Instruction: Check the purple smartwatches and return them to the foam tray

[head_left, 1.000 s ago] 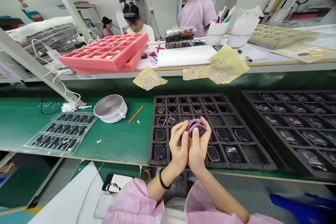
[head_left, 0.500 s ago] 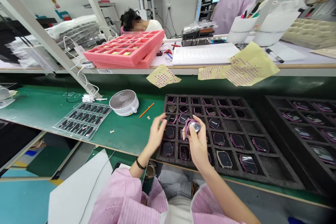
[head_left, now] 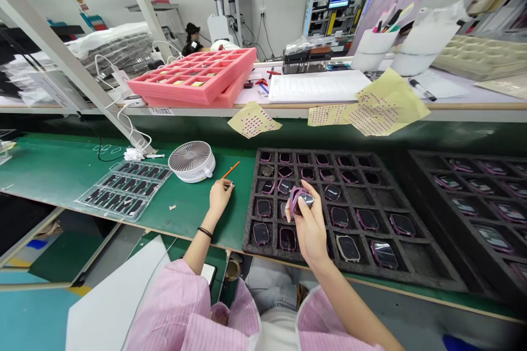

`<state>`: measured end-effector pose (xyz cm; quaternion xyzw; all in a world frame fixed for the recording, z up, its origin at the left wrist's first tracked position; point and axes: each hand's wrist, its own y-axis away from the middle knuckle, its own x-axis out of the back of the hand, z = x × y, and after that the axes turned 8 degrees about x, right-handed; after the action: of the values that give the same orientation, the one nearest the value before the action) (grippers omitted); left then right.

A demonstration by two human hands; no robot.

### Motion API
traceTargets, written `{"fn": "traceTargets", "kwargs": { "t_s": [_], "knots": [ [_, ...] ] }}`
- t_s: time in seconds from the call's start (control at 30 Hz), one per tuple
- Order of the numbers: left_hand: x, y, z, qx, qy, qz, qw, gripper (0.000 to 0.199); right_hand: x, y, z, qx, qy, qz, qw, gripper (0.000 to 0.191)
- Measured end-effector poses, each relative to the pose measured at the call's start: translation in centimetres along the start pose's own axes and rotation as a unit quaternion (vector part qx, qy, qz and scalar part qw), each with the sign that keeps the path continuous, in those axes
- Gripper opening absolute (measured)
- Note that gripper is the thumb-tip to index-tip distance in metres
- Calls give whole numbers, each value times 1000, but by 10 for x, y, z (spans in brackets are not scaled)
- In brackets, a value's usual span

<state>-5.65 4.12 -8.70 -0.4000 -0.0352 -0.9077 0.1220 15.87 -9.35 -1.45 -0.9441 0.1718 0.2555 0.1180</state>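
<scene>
Pink-framed watch case (head_left: 301,200) is sitting in the right hand (head_left: 310,233), pinched by the fingertips above the nearer black foam tray (head_left: 354,273); its long axis is lying roughly across the frame, at centre right; left hand (head_left: 219,198) is resting well apart on the green bench mat (head_left: 181,225), farther from the case, its fingers (head_left: 228,187) curling just beside an orange pencil (head_left: 231,170), contact unclear; counted: one case in hand, one pencil, one white desk fan (head_left: 191,162), and two foam trays, the second foam tray (head_left: 415,197) lying at right.

Right hand (head_left: 310,230) raised and curled, left hand (head_left: 219,198) lower.
</scene>
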Motion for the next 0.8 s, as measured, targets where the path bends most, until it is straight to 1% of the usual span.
{"fn": "traceTargets", "kwargs": {
  "t_s": [0.1,0.17,0.23,0.27,0.33,0.37,0.43,0.47,0.53,0.63,0.7,0.8],
  "knots": [
    [4,-3,3,0,29,-8,1000,4,0,-1,0,4,6,2,1000,39],
    [8,2,11,-6,52,-10,999,5,1,-2,0,7,5,6,1000,40],
    [13,16,26,-22,77,-13,997,2,1,-2,1,7,4,12,1000,40],
    [14,27,36,-35,98,-14,994,4,1,-2,2,6,5,15,1000,40],
    [16,55,62,-69,154,-20,985,20,0,-2,5,8,8,18,1000,39],
    [16,71,76,-96,242,-24,965,26,-1,-1,6,11,11,18,1000,39],
    [13,103,102,-125,363,-23,923,23,-3,1,10,20,18,18,999,40],
    [10,116,113,-135,394,-18,909,20,-4,2,12,26,24,20,999,41],
    [3,134,130,-137,426,-20,894,17,-5,4,16,45,39,28,998,42],
    [-7,144,139,-118,449,-28,885,16,-6,6,19,75,63,46,994,44],
    [-11,144,140,-112,460,-27,881,17,-6,7,21,80,70,52,993,46],
    [-14,142,139,-115,464,-8,878,18,-5,7,23,83,74,58,992,49]
  ]
}}
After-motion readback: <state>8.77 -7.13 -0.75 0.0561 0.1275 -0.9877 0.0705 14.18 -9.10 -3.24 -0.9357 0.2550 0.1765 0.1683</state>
